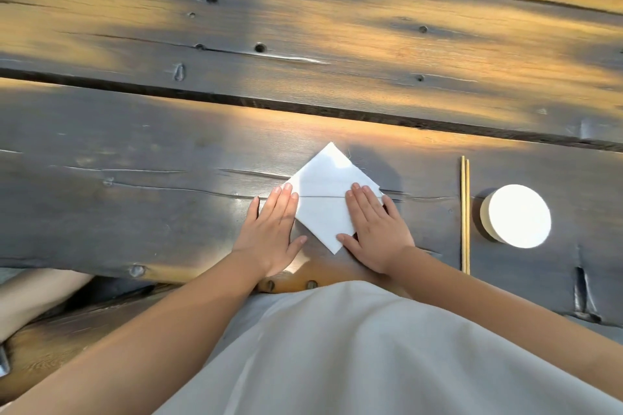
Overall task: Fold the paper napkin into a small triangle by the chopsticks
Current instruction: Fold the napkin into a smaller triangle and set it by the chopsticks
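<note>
Now the paper napkin [325, 199] lies flat on the dark wooden table [135, 178], turned like a diamond, with one corner pointing away from the person and one corner pointing to the near edge of the table. A thin crease or edge line runs across its middle from left to right. The left hand [273, 232] rests palm down on the left corner of the napkin, fingers straight and close together, thumb spread out to the side. The right hand [374, 229] presses flat on the right corner in the same way, fingers together, thumb touching the lower edge of the paper. Neither hand grips anything.

To the right, well apart from the napkin, two chopsticks [465, 212] lie side by side, pointing away from the person. Just beyond them stands a small round white container [517, 216]. Between napkin and chopsticks the wood is bare, and the whole left part of the plank is bare too. A dark gap [202, 96] between planks runs behind the napkin.
</note>
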